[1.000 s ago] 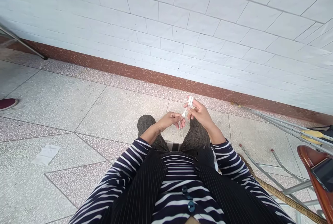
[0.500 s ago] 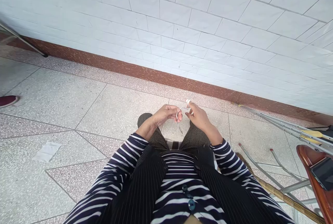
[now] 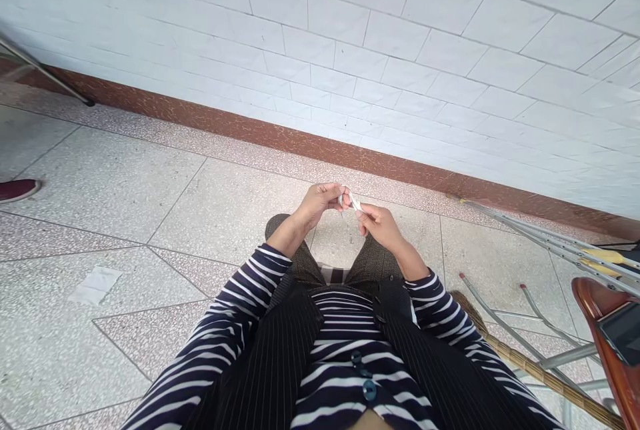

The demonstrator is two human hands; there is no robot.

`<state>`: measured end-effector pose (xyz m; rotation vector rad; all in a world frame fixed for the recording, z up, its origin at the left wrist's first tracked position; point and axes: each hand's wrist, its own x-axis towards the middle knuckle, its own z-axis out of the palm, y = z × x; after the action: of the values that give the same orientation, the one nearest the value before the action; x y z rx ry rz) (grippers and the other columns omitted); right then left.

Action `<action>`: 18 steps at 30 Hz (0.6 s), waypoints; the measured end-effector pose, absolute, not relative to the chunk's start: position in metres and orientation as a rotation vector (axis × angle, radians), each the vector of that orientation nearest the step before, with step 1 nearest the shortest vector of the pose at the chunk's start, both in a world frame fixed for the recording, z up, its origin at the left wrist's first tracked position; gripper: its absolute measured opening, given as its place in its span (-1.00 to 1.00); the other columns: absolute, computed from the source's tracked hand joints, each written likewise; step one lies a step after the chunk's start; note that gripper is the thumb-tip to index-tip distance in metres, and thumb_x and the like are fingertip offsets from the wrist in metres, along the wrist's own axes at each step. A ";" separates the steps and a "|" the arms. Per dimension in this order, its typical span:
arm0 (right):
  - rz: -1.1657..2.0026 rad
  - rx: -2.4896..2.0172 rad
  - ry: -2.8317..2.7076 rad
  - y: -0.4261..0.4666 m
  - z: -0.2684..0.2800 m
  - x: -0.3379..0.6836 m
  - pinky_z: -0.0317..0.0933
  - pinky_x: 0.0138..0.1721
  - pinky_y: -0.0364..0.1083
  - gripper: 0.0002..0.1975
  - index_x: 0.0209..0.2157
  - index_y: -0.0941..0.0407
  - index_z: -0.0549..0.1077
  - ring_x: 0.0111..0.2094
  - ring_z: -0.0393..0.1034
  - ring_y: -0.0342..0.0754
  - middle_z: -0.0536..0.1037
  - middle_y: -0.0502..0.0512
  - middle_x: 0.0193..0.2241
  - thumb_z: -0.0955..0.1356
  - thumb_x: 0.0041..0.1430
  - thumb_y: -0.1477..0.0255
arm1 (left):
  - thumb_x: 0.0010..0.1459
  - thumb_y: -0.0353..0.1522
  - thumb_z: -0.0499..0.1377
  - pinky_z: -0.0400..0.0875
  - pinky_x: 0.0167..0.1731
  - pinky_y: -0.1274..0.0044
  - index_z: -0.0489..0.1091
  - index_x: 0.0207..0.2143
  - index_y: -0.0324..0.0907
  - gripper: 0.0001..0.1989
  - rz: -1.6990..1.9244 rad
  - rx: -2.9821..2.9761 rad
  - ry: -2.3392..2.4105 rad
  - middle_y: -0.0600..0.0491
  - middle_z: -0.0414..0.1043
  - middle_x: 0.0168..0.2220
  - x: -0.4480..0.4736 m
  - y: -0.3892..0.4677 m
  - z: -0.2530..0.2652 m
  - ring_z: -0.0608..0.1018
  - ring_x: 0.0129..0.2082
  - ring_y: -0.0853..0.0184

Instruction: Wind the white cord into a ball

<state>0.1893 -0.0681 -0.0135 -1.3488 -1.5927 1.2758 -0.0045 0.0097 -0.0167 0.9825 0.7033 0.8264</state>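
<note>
A small, thin white strip [image 3: 355, 203] stretches between my two hands, above my knees. Its exact kind is too small to tell. My left hand [image 3: 320, 205] pinches its upper end between thumb and fingers, and a bit of white also shows among those fingers. The lower end is gripped by my right hand [image 3: 383, 225], thumb against the fingers. Something thin and faint dangles below the left fingers, too fine to make out.
A white sheet of paper [image 3: 96, 285] lies on the speckled floor at left, below a maroon shoe [image 3: 19, 190]. On the right are metal crutches [image 3: 540, 235], a stool with metal legs, a straw broom [image 3: 545, 367] and a phone [image 3: 621, 331] on a brown seat. A tiled wall rises ahead.
My left hand has risen slightly. The right hand has turned and lowered its fingertips, and its fingers now close on the white strip, which slants between the hands.
</note>
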 end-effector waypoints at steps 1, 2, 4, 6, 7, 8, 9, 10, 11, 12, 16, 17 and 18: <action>1.354 -1.314 -1.548 -0.069 -0.012 0.190 0.24 -0.46 -0.11 -0.60 -0.12 0.12 0.56 -0.62 0.32 -0.13 0.37 -0.10 -0.66 0.32 0.29 0.09 | 0.11 -0.16 0.31 0.42 -0.39 0.53 0.53 -0.36 -0.32 -0.66 0.804 1.059 0.739 -0.07 0.55 -0.41 -0.007 0.014 -0.019 0.55 -0.43 0.35; 1.430 -1.276 -1.498 -0.070 -0.010 0.190 0.24 -0.47 -0.11 -0.58 -0.08 0.13 0.56 -0.63 0.32 -0.14 0.34 -0.12 -0.67 0.35 0.27 0.09 | 0.11 -0.16 0.30 0.42 -0.38 0.52 0.53 -0.40 -0.31 -0.67 0.776 1.151 0.789 -0.07 0.55 -0.42 -0.009 0.019 -0.022 0.54 -0.43 0.34; 1.556 -1.200 -1.394 -0.071 -0.006 0.192 0.24 -0.50 -0.12 -0.56 -0.05 0.15 0.58 -0.63 0.32 -0.17 0.29 -0.14 -0.65 0.39 0.23 0.10 | 0.09 -0.18 0.30 0.43 -0.34 0.50 0.55 -0.46 -0.29 -0.69 0.716 1.357 0.908 -0.04 0.55 -0.45 -0.012 0.026 -0.030 0.54 -0.41 0.32; 1.627 -1.138 -1.288 -0.071 -0.004 0.192 0.22 -0.52 -0.13 -0.55 -0.03 0.15 0.59 -0.63 0.32 -0.19 0.27 -0.15 -0.61 0.41 0.22 0.11 | 0.09 -0.19 0.29 0.44 -0.29 0.49 0.58 -0.40 -0.26 -0.72 0.700 1.514 0.979 -0.03 0.58 -0.38 -0.011 0.026 -0.039 0.56 -0.34 0.28; 1.645 -1.119 -1.242 -0.070 -0.003 0.192 0.22 -0.53 -0.14 -0.55 -0.02 0.15 0.58 -0.63 0.31 -0.20 0.28 -0.14 -0.60 0.41 0.22 0.12 | 0.11 -0.20 0.27 0.45 -0.26 0.48 0.60 -0.32 -0.25 -0.72 0.718 1.550 0.977 -0.04 0.60 -0.30 -0.010 0.024 -0.043 0.57 -0.28 0.26; 1.656 -1.110 -1.203 -0.069 -0.002 0.191 0.21 -0.54 -0.14 -0.56 -0.01 0.15 0.58 -0.63 0.31 -0.21 0.29 -0.13 -0.59 0.41 0.22 0.13 | 0.13 -0.21 0.26 0.46 -0.25 0.48 0.60 -0.22 -0.23 -0.70 0.751 1.553 0.952 -0.06 0.60 -0.19 -0.007 0.020 -0.047 0.58 -0.21 0.23; 1.660 -1.108 -1.171 -0.067 -0.001 0.191 0.21 -0.55 -0.14 -0.56 -0.01 0.14 0.58 -0.63 0.30 -0.22 0.30 -0.13 -0.58 0.42 0.22 0.13 | 0.14 -0.22 0.25 0.47 -0.24 0.49 0.58 -0.11 -0.21 -0.67 0.788 1.528 0.907 -0.09 0.58 -0.07 -0.004 0.015 -0.050 0.58 -0.13 0.21; 1.660 -1.111 -1.146 -0.066 -0.001 0.190 0.21 -0.55 -0.15 -0.56 -0.01 0.14 0.58 -0.63 0.30 -0.22 0.31 -0.12 -0.57 0.42 0.22 0.13 | 0.14 -0.23 0.26 0.47 -0.24 0.50 0.55 -0.01 -0.19 -0.61 0.819 1.488 0.854 -0.11 0.53 0.02 -0.001 0.009 -0.053 0.57 -0.07 0.20; 1.658 -1.114 -1.132 -0.065 -0.001 0.189 0.21 -0.56 -0.15 -0.57 -0.01 0.13 0.58 -0.63 0.29 -0.22 0.32 -0.12 -0.57 0.42 0.22 0.14 | 0.12 -0.24 0.28 0.48 -0.24 0.50 0.50 0.06 -0.17 -0.55 0.836 1.441 0.796 -0.12 0.50 0.08 0.003 0.004 -0.055 0.56 -0.04 0.19; 1.654 -1.114 -1.123 -0.063 -0.001 0.188 0.21 -0.56 -0.15 -0.57 -0.01 0.13 0.58 -0.63 0.29 -0.22 0.33 -0.11 -0.56 0.42 0.22 0.14 | 0.11 -0.25 0.30 0.49 -0.23 0.50 0.47 0.10 -0.16 -0.51 0.844 1.392 0.737 -0.13 0.48 0.10 0.006 -0.001 -0.057 0.56 -0.05 0.20; 1.648 -1.088 -1.105 -0.061 -0.001 0.184 0.19 -0.57 -0.16 -0.60 -0.01 0.11 0.58 -0.63 0.29 -0.23 0.35 -0.09 -0.54 0.41 0.24 0.16 | 0.12 -0.16 0.32 0.50 -0.20 0.46 0.52 -0.05 -0.26 -0.57 0.838 1.241 0.597 -0.10 0.57 -0.14 0.017 -0.013 -0.059 0.59 -0.23 0.28; 1.649 -1.082 -1.103 -0.061 -0.001 0.183 0.19 -0.57 -0.16 -0.60 -0.01 0.11 0.58 -0.63 0.29 -0.23 0.35 -0.09 -0.53 0.41 0.24 0.16 | 0.15 -0.13 0.30 0.50 -0.21 0.46 0.54 -0.13 -0.29 -0.59 0.820 1.232 0.588 -0.08 0.58 -0.23 0.018 -0.014 -0.059 0.59 -0.27 0.29; 1.650 -1.079 -1.104 -0.061 0.000 0.182 0.20 -0.56 -0.15 -0.60 0.00 0.11 0.57 -0.63 0.29 -0.23 0.36 -0.09 -0.52 0.41 0.25 0.16 | 0.17 -0.10 0.27 0.50 -0.22 0.47 0.54 -0.20 -0.30 -0.60 0.797 1.235 0.590 -0.06 0.57 -0.30 0.019 -0.015 -0.059 0.59 -0.31 0.31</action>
<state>0.1824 -0.0611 0.0001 -1.0787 -1.1041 1.6502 0.0189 -0.0154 -0.0594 1.2347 0.5896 0.7966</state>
